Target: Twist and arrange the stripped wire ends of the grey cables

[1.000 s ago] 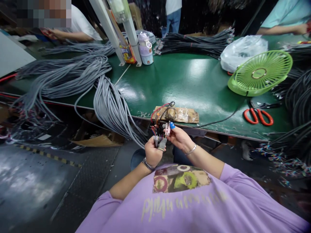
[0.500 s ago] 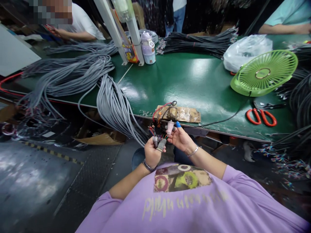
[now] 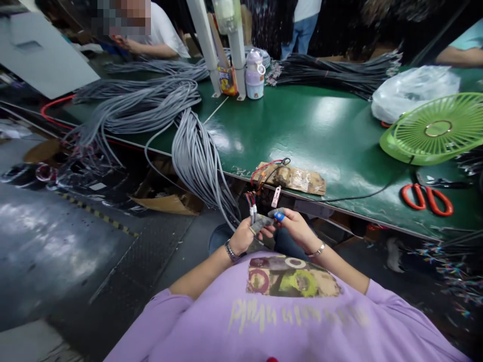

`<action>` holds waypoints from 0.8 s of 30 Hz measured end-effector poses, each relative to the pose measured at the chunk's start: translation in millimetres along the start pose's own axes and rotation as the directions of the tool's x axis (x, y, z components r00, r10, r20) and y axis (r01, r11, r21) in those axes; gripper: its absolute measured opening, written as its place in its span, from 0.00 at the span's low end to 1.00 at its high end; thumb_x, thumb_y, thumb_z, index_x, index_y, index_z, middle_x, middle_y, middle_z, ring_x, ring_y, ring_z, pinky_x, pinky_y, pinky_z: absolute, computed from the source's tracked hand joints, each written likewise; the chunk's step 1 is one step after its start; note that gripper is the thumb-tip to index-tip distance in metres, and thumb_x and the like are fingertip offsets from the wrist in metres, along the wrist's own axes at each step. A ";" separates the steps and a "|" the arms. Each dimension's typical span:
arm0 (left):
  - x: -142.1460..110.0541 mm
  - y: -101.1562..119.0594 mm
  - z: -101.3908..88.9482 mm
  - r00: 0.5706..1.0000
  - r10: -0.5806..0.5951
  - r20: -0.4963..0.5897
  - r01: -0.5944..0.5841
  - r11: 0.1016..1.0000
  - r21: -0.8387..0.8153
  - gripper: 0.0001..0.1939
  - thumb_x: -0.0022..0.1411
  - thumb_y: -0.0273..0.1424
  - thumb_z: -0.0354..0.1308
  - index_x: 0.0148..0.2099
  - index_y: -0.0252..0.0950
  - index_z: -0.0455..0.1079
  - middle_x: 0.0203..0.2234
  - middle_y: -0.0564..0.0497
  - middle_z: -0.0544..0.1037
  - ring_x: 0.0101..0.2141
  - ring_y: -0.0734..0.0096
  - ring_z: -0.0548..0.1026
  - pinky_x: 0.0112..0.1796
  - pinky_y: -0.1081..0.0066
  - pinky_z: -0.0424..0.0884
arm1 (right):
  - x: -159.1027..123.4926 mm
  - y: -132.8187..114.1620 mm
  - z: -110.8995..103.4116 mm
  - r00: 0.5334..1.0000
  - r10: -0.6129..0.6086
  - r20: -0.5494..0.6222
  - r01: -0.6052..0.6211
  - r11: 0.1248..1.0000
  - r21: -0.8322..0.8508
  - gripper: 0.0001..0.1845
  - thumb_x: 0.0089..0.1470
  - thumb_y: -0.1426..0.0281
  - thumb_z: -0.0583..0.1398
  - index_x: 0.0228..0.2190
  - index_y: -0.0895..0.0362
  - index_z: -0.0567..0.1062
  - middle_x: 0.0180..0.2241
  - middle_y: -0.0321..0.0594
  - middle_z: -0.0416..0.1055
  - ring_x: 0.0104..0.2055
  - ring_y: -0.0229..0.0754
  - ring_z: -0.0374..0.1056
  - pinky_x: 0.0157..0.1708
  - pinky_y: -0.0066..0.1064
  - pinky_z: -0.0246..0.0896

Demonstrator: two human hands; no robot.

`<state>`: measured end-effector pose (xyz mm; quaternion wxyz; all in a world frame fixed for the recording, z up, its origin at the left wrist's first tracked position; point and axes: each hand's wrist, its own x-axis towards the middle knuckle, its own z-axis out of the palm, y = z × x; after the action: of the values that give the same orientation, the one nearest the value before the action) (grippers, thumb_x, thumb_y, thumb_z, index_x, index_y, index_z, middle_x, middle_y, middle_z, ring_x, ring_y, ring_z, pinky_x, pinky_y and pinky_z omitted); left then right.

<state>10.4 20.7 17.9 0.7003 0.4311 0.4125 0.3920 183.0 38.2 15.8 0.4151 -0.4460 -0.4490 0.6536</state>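
Note:
At the table's front edge, my left hand (image 3: 243, 238) is closed around grey cables (image 3: 253, 217), whose stripped ends point up with coloured wires showing. A grey finger cover sits on its thumb. My right hand (image 3: 300, 232), with a blue band and a grey cover on its fingers, meets the left fingertips in a pinch. Whatever lies between those fingertips is too small to make out. Just above the right fingers, a pale pink tag-like piece (image 3: 276, 196) hangs by the edge. Behind it lies a worn wooden board (image 3: 302, 180) with red and black wires.
A large bundle of grey cable (image 3: 196, 156) drapes over the green table (image 3: 302, 136). Red-handled scissors (image 3: 426, 198), a green fan (image 3: 433, 128) and a plastic bag (image 3: 415, 90) are at the right. A lilac bottle (image 3: 255, 75) stands by the post. Other people are beyond.
My right hand has left the pale pink piece, which now hangs by the edge, and has come against my left fingertips. The view has shifted, moving the scene rightward.

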 end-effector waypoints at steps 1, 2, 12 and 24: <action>-1.5 -1.1 -0.7 0.999 -0.024 0.035 0.023 0.999 0.048 0.22 0.56 0.47 0.58 0.37 0.31 0.71 0.29 0.43 0.79 0.25 0.70 0.76 0.21 0.77 0.61 | -2.5 -1.7 1.8 0.998 -0.054 0.034 0.056 0.997 -0.044 0.15 0.48 0.58 0.63 0.33 0.57 0.76 0.29 0.37 0.72 0.28 0.36 0.64 0.31 0.29 0.60; -2.8 -2.2 -1.2 0.997 -0.044 0.068 0.037 0.995 0.097 0.22 0.56 0.47 0.57 0.36 0.31 0.71 0.28 0.44 0.79 0.24 0.71 0.75 0.20 0.77 0.59 | -4.7 -3.7 3.7 0.992 -0.104 0.068 0.109 0.991 -0.080 0.16 0.50 0.58 0.62 0.36 0.56 0.76 0.31 0.38 0.73 0.30 0.37 0.65 0.32 0.30 0.61; -13.1 4.8 -5.8 0.952 -0.053 0.303 -0.048 0.947 0.317 0.19 0.52 0.46 0.61 0.32 0.33 0.74 0.25 0.49 0.77 0.29 0.67 0.74 0.34 0.69 0.70 | -16.5 -11.0 16.1 0.925 -0.299 0.234 0.365 0.869 -0.333 0.11 0.52 0.61 0.60 0.27 0.56 0.73 0.29 0.38 0.67 0.31 0.38 0.62 0.33 0.30 0.59; -18.9 21.5 -7.5 0.940 0.279 -0.197 -0.205 0.922 0.329 0.16 0.50 0.38 0.65 0.40 0.35 0.75 0.33 0.47 0.78 0.32 0.71 0.74 0.35 0.73 0.69 | -15.8 7.4 23.7 0.972 -0.105 0.208 0.139 0.977 -0.159 0.15 0.45 0.58 0.64 0.23 0.58 0.70 0.24 0.34 0.65 0.27 0.35 0.57 0.30 0.28 0.56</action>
<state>-7.3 12.6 40.2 0.5162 0.5311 0.4925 0.4571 163.3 16.3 16.7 0.3675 -0.3843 -0.5699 0.6265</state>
